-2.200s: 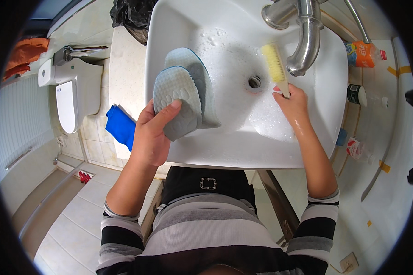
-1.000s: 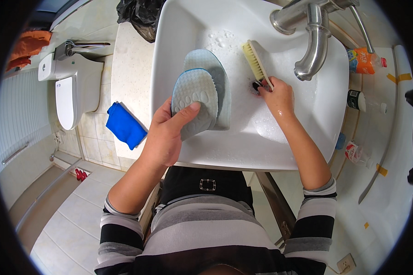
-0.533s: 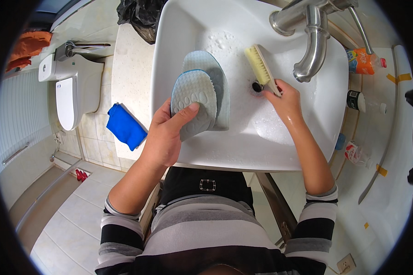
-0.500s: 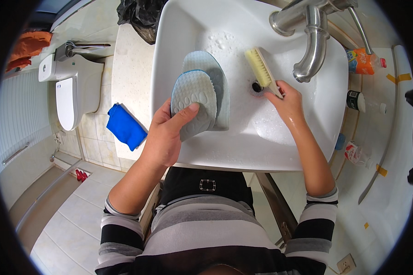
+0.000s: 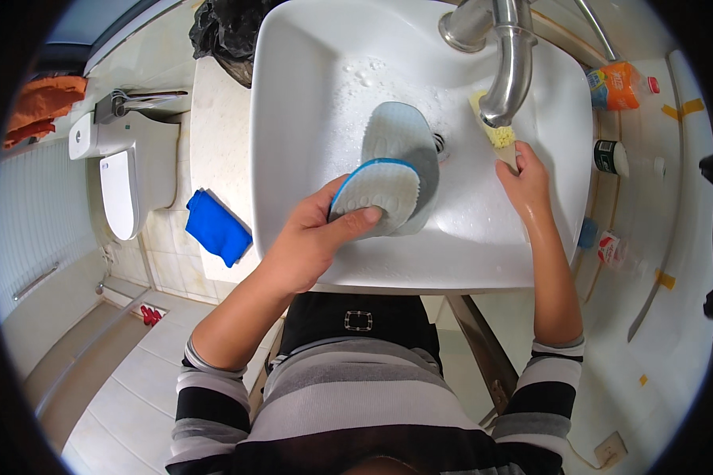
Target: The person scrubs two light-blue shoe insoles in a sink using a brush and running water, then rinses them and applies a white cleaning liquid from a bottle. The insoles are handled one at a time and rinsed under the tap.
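Over the left half of the white sink, my left hand is closed on a pair of grey insoles. The upper insole has a blue edge and tilts up, with my thumb on its textured face. Behind it the second insole sticks out toward the faucet side. My right hand grips the light handle of a scrub brush with yellow bristles. The brush is beneath the spout of the metal faucet, which partly hides it. No clear water stream shows.
Soap foam lies in the basin near the drain. A folded blue cloth rests on the counter left of the sink, below a black plastic bag. Bottles, including an orange-labelled one, stand along the right. A toilet is at far left.
My right hand has carried the brush right, under the faucet spout. My left hand has shifted right with the insoles, and the upper one now tilts more. The whole view has shifted slightly.
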`<state>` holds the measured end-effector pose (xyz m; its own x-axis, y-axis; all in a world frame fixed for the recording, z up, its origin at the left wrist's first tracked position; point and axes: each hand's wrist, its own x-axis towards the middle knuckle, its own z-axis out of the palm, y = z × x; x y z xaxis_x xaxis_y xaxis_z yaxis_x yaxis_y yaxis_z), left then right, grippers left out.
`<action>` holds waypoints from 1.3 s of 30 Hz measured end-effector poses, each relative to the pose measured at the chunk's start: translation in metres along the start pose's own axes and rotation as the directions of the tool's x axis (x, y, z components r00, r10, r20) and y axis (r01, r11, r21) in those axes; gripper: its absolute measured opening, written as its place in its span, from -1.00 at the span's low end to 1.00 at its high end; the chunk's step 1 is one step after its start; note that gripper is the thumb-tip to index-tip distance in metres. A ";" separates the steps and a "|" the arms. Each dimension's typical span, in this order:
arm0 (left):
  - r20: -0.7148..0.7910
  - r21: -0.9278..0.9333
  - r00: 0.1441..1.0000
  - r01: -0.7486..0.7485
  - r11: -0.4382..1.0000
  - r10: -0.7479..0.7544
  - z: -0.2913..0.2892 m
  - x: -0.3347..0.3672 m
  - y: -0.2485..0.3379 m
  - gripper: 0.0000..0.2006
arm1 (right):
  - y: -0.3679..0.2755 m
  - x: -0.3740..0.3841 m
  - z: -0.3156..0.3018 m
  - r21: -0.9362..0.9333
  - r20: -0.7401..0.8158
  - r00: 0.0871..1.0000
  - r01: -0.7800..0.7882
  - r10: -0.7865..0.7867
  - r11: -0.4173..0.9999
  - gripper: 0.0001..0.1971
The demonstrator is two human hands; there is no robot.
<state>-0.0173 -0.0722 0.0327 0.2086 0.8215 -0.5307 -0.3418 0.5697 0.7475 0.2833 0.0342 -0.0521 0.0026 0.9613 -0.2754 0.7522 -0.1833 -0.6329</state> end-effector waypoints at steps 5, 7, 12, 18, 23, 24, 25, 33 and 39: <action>0.071 0.003 0.994 0.080 0.997 -0.080 0.011 0.013 0.002 -0.55 | 0.010 0.006 0.005 -0.143 -0.016 1.000 0.004 -0.006 0.990 -0.62; 0.097 -0.016 0.991 0.093 0.996 -0.091 0.015 0.016 0.003 -0.55 | 0.011 0.004 0.004 -0.250 -0.030 1.000 -0.018 0.011 0.968 -0.61; 0.161 -0.069 0.977 0.151 0.986 -0.138 0.019 0.016 0.006 -0.54 | -0.012 -0.013 -0.007 -0.403 -0.094 0.945 0.251 -0.312 0.880 -0.64; 0.192 -0.185 0.967 0.206 0.961 -0.170 0.024 0.023 0.002 -0.56 | -0.052 -0.048 -0.008 0.813 0.512 0.846 -0.424 -0.145 0.398 -0.67; 0.149 -0.179 0.981 0.153 0.972 -0.127 0.016 0.032 -0.006 -0.58 | -0.052 -0.052 0.002 0.749 0.455 0.876 -0.280 -0.158 0.601 -0.73; 0.098 -0.175 0.988 0.133 0.975 -0.117 0.011 0.034 -0.006 -0.59 | -0.050 -0.050 0.003 0.733 0.443 0.890 -0.288 -0.112 0.617 -0.74; 0.051 -0.176 0.994 0.106 0.979 -0.098 0.005 0.036 -0.005 -0.60 | -0.047 -0.048 0.003 0.719 0.424 0.904 -0.294 -0.062 0.629 -0.75; -0.129 0.012 0.987 0.103 0.995 -0.100 -0.022 0.065 0.000 -0.58 | -0.050 -0.035 0.004 0.686 0.459 0.887 -0.387 0.048 0.616 -0.74; -0.315 0.307 0.947 0.048 0.950 0.054 -0.023 0.081 -0.003 -0.40 | -0.062 -0.018 0.028 0.608 0.484 0.875 -0.320 -0.020 0.726 -0.72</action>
<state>-0.0207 -0.0083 -0.0217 -0.1098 0.8012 -0.5883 -0.0331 0.5886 0.8078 0.2184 0.0229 -0.0280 -0.3321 0.7450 -0.5786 0.1448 -0.5659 -0.8117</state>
